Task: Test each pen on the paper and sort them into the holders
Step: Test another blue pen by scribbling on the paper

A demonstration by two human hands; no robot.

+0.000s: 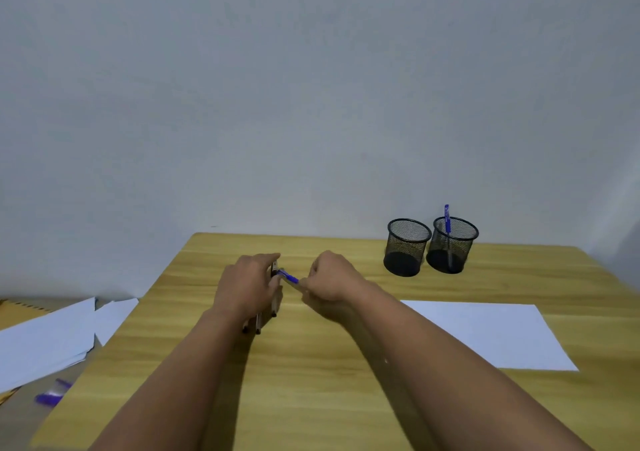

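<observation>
Covering most of a small bunch of pens (265, 319), the left hand (251, 286) curls round them so only their dark lower ends poke out below the palm; three ends show, though the true count is hard to make out. The right hand (332, 282) pinches one blue pen (289, 277) whose other end is lost against the left hand's fingers, so the pen bridges the gap between the two hands above the counter (311, 381). Two black mesh holders stand touching at the far right: the left holder (407, 248) looks bare inside, the right holder (452, 246) has one blue pen standing in it (447, 222). One white sheet of paper (485, 333) lies right of the right forearm. Blurred loose papers (48, 336) hang off the counter's left.
</observation>
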